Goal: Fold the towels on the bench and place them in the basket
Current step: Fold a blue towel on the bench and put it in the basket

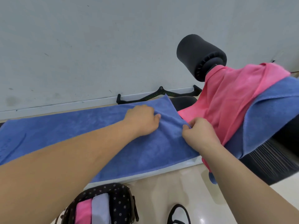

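Observation:
A blue towel (84, 130) lies spread flat along the bench (182, 164). My left hand (142, 120) grips a fold of cloth near its right end. My right hand (199, 135) pinches the towel's right edge between thumb and fingers. A pink towel (229, 101) is draped over the raised end of the bench, on top of another blue towel (268, 110). The dark patterned basket (119, 202) sits on the floor at the bottom, with a folded pink towel (83, 212) and a folded pale blue towel (101, 209) standing inside it.
A black foam roller pad (199, 54) sticks up behind the pink towel. A black cable-machine handle bar (155, 96) lies on the floor by the wall. The bench's black padded end (278, 159) fills the right side. A black loop strap (179, 214) lies on the pale floor.

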A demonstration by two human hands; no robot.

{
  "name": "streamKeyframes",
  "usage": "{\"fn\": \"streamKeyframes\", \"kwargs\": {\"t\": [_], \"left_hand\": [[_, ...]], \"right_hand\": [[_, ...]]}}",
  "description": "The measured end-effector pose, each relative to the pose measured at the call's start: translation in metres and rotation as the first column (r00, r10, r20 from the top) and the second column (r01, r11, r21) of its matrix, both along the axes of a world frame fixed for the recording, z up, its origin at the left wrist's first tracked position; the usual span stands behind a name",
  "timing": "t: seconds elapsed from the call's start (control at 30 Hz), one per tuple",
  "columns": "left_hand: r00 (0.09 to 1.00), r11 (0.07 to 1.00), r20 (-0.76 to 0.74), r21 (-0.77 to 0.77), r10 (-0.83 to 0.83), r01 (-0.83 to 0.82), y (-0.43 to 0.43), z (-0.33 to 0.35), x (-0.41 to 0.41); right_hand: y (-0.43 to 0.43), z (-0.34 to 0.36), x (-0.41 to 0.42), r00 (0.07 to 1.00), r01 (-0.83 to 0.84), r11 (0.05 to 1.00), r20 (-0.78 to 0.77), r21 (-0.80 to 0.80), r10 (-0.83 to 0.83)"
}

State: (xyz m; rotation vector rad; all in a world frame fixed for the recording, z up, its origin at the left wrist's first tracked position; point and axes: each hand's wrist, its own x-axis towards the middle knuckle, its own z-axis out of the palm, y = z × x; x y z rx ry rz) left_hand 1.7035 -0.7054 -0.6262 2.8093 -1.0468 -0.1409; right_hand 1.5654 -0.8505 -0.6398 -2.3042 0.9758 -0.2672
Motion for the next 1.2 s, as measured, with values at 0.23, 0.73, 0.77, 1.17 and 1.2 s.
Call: {"fn": "streamKeyframes", "kwargs": {"t": [0.23,0.73,0.77,1.17,1.2], "left_hand": [[0.989,0.957,-0.117,-0.266,0.09,-0.119,-0.084,0.017,0.034],[0.812,0.861,-0.584,-0.407,0.013,-0.306,-0.141,0.015,0.031],[0.781,0.821,-0.624,-0.459,-0.026,-0.339,-0.141,0.017,0.029],[0.786,0.615,-0.617,-0.607,0.035,-0.503,-0.013,0.077,0.052],[0.786,0.601,-0.615,-0.605,0.063,-0.522,0.007,0.081,0.056]], "right_hand": [[0.002,-0.003,0.0,0.994,-0.076,0.996,-0.074,0.046,0.079],[-0.017,0.001,-0.015,0.967,-0.145,0.989,-0.209,0.018,0.145],[-0.018,0.004,-0.018,0.967,-0.135,0.991,-0.22,-0.008,0.13],[0.076,0.069,-0.013,0.932,-0.335,0.902,0.237,0.271,0.275],[0.092,0.07,-0.006,0.925,-0.363,0.875,0.237,0.319,0.298]]}}
